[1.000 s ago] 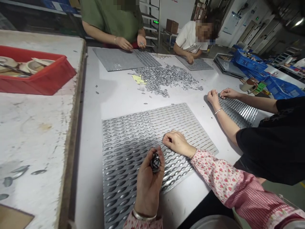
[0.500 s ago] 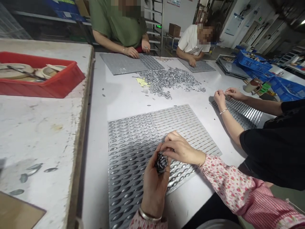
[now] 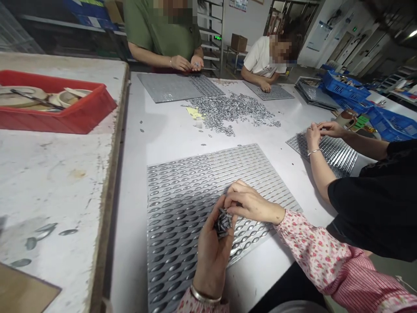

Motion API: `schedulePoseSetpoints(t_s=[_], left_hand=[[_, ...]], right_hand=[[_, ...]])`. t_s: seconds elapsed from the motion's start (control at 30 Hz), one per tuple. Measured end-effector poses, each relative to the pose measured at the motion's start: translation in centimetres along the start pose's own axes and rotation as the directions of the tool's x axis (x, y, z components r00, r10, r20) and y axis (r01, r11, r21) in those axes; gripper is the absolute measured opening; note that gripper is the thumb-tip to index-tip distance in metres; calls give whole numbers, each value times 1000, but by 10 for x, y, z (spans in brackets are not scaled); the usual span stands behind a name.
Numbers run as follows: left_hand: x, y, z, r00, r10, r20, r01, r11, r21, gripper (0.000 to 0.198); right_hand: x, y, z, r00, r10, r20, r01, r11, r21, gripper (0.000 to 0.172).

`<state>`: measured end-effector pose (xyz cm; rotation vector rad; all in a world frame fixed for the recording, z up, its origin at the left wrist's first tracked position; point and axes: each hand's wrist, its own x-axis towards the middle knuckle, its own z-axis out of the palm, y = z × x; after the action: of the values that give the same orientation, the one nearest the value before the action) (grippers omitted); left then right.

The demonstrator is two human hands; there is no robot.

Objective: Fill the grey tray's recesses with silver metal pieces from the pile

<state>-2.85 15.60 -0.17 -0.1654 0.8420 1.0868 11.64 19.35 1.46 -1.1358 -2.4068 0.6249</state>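
My left hand [image 3: 213, 248] is cupped around a heap of small grey leaf-shaped pieces [image 3: 223, 222], held above the panel. My right hand [image 3: 249, 200] reaches in from the right, its thumb and fingertips pinched together at the upper edge of that heap. Whatever sits between those fingertips is hidden. Beneath both hands lies a grey panel [image 3: 177, 213] with rows of moulded pointed ovals. Silvery oval pieces fill its left part and lower edge, while thin ridged rows show at the upper right.
A pile of loose pieces [image 3: 234, 108] lies beyond the panel, beside a yellow paper [image 3: 194, 113]. At left, a red tray [image 3: 87, 108] stands on a raised worktop [image 3: 65, 174]. Co-workers handle their own panels [image 3: 172, 87] across and to the right. Blue baskets [image 3: 391, 121] stand far right.
Both of my hands have shifted very slightly right, still together at the heap. The co-worker's hands at right moved right along their panel; the green-shirted co-worker's hands came together.
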Motion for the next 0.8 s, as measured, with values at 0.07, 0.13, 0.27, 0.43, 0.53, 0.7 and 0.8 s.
schedulePoseSetpoints(t_s=[0.07, 0.13, 0.27, 0.43, 0.53, 0.7, 0.8], left_hand=[[-1, 1, 2, 1000, 3, -14, -3, 1000, 4, 25], [-1, 2, 4, 1000, 12, -28, -12, 1000, -6, 25], [0, 2, 4, 998, 22, -57, -22, 1000, 7, 27], [0, 0, 3, 999, 19, -38, -18, 999, 35, 26], [0, 1, 4, 999, 13, -53, -11, 1000, 26, 26], [-1, 2, 7, 994, -5, -107, -3, 997, -78, 21], [-4, 2, 6, 993, -70, -96, 62, 994, -85, 17]], right_hand=[[-1, 0, 1, 1000, -9, -28, 10, 1000, 28, 16], [-3, 1, 2, 998, -2, -69, 6, 999, 49, 17], [-5, 2, 2, 996, 8, -87, -5, 999, 40, 17], [-3, 0, -1, 1000, 7, -6, -7, 1000, 10, 13], [-1, -2, 2, 999, 24, -36, -21, 997, 77, 13], [-5, 3, 7, 964, 191, -187, -127, 943, 307, 13], [-5, 14, 8, 928, 321, -191, -219, 882, 417, 13]])
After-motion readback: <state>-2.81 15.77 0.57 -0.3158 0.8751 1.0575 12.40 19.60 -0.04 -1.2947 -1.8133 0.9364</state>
